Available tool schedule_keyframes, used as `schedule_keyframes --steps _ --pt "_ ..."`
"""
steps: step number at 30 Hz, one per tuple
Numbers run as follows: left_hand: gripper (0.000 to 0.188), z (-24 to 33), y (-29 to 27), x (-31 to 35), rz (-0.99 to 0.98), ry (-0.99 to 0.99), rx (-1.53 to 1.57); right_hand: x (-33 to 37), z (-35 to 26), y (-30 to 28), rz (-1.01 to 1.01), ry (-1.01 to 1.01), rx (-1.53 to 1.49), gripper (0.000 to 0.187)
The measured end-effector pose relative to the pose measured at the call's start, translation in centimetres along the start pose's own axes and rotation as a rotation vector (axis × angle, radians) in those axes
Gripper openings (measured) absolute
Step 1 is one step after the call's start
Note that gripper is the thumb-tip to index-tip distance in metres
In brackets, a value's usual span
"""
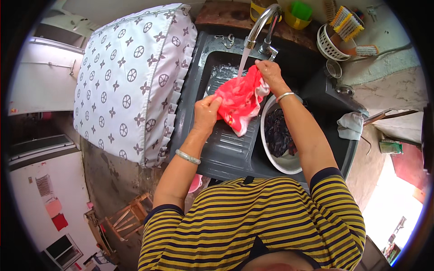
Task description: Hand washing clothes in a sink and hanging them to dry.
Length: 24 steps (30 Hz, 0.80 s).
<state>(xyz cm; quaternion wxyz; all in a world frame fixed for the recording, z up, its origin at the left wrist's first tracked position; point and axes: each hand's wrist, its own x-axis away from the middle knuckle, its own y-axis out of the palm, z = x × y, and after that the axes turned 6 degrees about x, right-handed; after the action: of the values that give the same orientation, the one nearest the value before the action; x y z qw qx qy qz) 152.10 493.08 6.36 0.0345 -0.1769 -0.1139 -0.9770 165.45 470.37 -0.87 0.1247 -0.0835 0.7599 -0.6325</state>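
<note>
A wet red cloth (239,97) with white edging, perhaps a small garment, is stretched between my hands over the dark sink (212,59). My left hand (206,110) grips its left edge in closed fingers. At its upper right corner, my right hand (271,74) pinches the fabric, close below the tap. Water runs from the chrome tap (264,20) onto the cloth. Beside my right forearm, a white basin (267,147) holds dark wet clothes (276,131), partly hidden by that arm.
A white patterned cover (122,86) drapes a bulky thing left of the sink. Brushes (347,23) stand in a white basket (326,45) at the back right, near green and yellow containers (298,16). A grey rag (350,125) hangs at the sink's right edge.
</note>
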Motion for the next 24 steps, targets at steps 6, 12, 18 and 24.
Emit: schedule_keyframes --steps 6,12,18,24 --pt "0.031 0.8 -1.3 0.4 -0.014 -0.003 0.665 7.2 -4.8 1.0 0.099 0.0 -0.675 0.055" --pt "0.034 1.3 0.6 1.3 -0.077 -0.106 0.883 9.2 -8.3 -0.7 -0.13 -0.039 -0.935 0.029" --pt "0.03 1.3 -0.9 3.8 -0.097 0.071 0.614 5.1 -4.2 -4.1 0.125 0.324 -1.423 0.017" --pt "0.04 -1.7 -0.4 6.1 -0.062 -0.559 -0.184 4.2 -1.0 3.6 -0.034 0.366 -0.808 0.069"
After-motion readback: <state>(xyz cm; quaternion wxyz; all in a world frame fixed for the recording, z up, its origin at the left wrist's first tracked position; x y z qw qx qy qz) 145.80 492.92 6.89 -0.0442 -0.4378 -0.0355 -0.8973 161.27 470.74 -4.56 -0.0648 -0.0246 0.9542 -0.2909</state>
